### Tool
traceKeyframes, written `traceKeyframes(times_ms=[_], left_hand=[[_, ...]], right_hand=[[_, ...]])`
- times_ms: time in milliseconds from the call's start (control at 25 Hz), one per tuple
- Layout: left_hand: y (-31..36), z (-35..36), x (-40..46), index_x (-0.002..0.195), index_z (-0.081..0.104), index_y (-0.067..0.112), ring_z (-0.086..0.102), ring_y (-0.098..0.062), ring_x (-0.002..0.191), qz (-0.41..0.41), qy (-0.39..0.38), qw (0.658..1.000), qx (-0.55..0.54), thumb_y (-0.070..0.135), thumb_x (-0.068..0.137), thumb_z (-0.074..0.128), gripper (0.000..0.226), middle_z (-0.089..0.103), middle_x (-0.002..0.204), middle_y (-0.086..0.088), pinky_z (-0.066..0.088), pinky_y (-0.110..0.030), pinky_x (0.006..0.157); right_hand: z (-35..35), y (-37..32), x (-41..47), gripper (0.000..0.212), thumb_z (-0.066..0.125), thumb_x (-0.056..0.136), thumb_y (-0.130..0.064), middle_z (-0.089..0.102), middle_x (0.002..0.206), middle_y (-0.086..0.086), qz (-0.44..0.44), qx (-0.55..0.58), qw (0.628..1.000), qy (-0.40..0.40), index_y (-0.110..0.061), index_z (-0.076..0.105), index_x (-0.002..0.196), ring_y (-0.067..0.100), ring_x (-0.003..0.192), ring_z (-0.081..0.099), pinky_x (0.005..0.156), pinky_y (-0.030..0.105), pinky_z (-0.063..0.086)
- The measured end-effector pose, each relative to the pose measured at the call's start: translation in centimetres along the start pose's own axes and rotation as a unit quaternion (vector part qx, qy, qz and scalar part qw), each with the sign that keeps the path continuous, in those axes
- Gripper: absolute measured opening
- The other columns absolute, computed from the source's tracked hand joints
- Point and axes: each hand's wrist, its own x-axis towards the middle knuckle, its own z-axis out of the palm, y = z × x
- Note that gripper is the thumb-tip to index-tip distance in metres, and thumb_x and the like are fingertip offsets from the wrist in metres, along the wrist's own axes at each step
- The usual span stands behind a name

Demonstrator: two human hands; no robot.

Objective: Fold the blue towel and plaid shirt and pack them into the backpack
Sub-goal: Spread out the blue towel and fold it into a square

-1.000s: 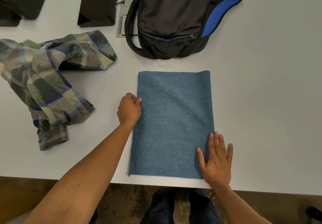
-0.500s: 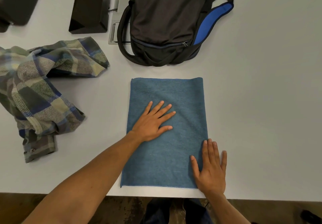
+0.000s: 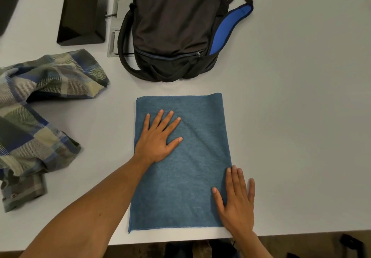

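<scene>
The blue towel [image 3: 192,167] lies folded into a flat rectangle at the table's near edge. My left hand [image 3: 158,137] rests flat on its upper left part, fingers spread. My right hand [image 3: 236,201] lies flat over the towel's lower right edge, half on the table. The plaid shirt [image 3: 40,121] sits crumpled at the left. The black backpack [image 3: 176,29] lies beyond the towel, zipper shut across its front, blue padded strap to the right.
A black wedge-shaped box [image 3: 82,17] stands left of the backpack, beside a grey metal plate [image 3: 118,27] set into the white table [image 3: 301,117]. The table's near edge runs just below the towel, with the floor and my legs beneath.
My left hand went from a fist at the towel's left edge to lying flat and spread on the towel. The right hand stayed in place. The view shifted slightly down.
</scene>
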Motion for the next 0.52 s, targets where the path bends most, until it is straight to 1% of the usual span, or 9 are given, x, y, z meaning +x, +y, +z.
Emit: traceKeyframes(times_ms=[80, 120, 200, 240, 280, 360, 400, 440, 520], left_hand=[[0.0, -0.1, 0.1, 0.155, 0.007, 0.037, -0.009, -0.019, 0.151, 0.005, -0.003, 1.000, 0.000, 0.069, 0.096, 0.018, 0.068, 0.002, 0.164, 0.007, -0.002, -0.056, 0.119], [0.1, 0.0, 0.0, 0.155, 0.007, 0.036, -0.009, -0.019, 0.151, 0.006, -0.001, 1.000, 0.002, 0.068, 0.096, 0.018, 0.068, 0.002, 0.164, 0.007, -0.001, -0.056, 0.119], [0.1, -0.1, -0.1, 0.156, 0.008, 0.035, -0.007, -0.020, 0.151, 0.007, 0.005, 1.000, 0.002, 0.067, 0.096, 0.019, 0.069, 0.003, 0.164, 0.007, 0.000, -0.057, 0.119], [0.1, -0.2, 0.0, 0.156, 0.010, 0.034, -0.006, -0.020, 0.151, 0.008, 0.008, 1.000, -0.002, 0.067, 0.096, 0.021, 0.069, 0.004, 0.164, 0.006, 0.000, -0.057, 0.119], [0.1, -0.2, 0.0, 0.156, 0.011, 0.033, -0.005, -0.020, 0.151, 0.009, 0.010, 1.000, -0.005, 0.066, 0.096, 0.022, 0.069, 0.005, 0.164, 0.006, 0.001, -0.058, 0.119], [0.0, -0.1, -0.1, 0.156, 0.012, 0.032, -0.004, -0.020, 0.151, 0.014, 0.014, 1.000, -0.003, 0.065, 0.096, 0.023, 0.069, 0.006, 0.164, 0.006, 0.002, -0.058, 0.119], [-0.1, 0.0, -0.1, 0.156, 0.012, 0.032, -0.004, -0.021, 0.151, 0.017, 0.015, 1.000, -0.001, 0.065, 0.096, 0.023, 0.069, 0.006, 0.164, 0.005, 0.003, -0.058, 0.119], [-0.2, 0.0, 0.0, 0.156, 0.012, 0.032, -0.004, -0.021, 0.151, 0.018, 0.014, 1.000, -0.001, 0.065, 0.095, 0.023, 0.070, 0.007, 0.164, 0.005, 0.003, -0.058, 0.119], [-0.2, 0.1, 0.1, 0.156, 0.011, 0.033, -0.006, -0.020, 0.151, 0.016, 0.009, 1.000, -0.006, 0.065, 0.095, 0.023, 0.070, 0.005, 0.164, 0.005, 0.003, -0.058, 0.118]], right_hand=[[-0.6, -0.5, 0.6, 0.070, 0.032, 0.098, -0.055, 0.026, 0.161, 0.005, -0.003, 0.017, 0.999, 0.034, -0.013, 0.030, 0.153, 0.019, 0.150, 0.017, 0.119, 0.057, 0.010], [-1.0, -1.1, 1.2, 0.067, 0.038, 0.097, -0.051, 0.033, 0.158, 0.008, -0.019, 0.027, 0.997, 0.063, -0.010, 0.037, 0.150, 0.021, 0.148, 0.023, 0.119, 0.059, 0.013], [-1.9, -2.9, 3.1, 0.061, 0.048, 0.096, -0.041, 0.039, 0.154, 0.011, -0.092, 0.060, 0.988, 0.110, -0.005, 0.045, 0.144, 0.024, 0.146, 0.029, 0.119, 0.056, 0.018], [-2.2, -4.1, 4.4, 0.060, 0.051, 0.096, -0.039, 0.039, 0.154, 0.012, -0.138, 0.075, 0.982, 0.108, -0.004, 0.045, 0.144, 0.025, 0.147, 0.029, 0.119, 0.052, 0.019], [-2.2, -5.3, 5.7, 0.061, 0.053, 0.096, -0.038, 0.037, 0.155, 0.011, -0.183, 0.080, 0.976, 0.089, -0.005, 0.043, 0.146, 0.024, 0.148, 0.026, 0.120, 0.049, 0.020], [-1.6, -7.1, 8.4, 0.063, 0.050, 0.097, -0.041, 0.033, 0.157, 0.008, -0.260, 0.050, 0.963, 0.044, -0.007, 0.039, 0.149, 0.021, 0.149, 0.022, 0.119, 0.046, 0.020], [-1.1, -7.6, 9.9, 0.063, 0.047, 0.097, -0.042, 0.034, 0.157, 0.008, -0.284, 0.024, 0.958, 0.025, -0.008, 0.038, 0.149, 0.021, 0.149, 0.023, 0.119, 0.045, 0.020], [-0.7, -7.7, 11.5, 0.064, 0.045, 0.097, -0.044, 0.035, 0.157, 0.007, -0.294, 0.002, 0.956, 0.008, -0.009, 0.037, 0.150, 0.021, 0.148, 0.024, 0.119, 0.045, 0.019], [-0.5, -7.0, 14.3, 0.067, 0.040, 0.098, -0.050, 0.034, 0.158, 0.006, -0.282, -0.024, 0.959, -0.019, -0.011, 0.034, 0.152, 0.020, 0.148, 0.022, 0.120, 0.043, 0.013]])
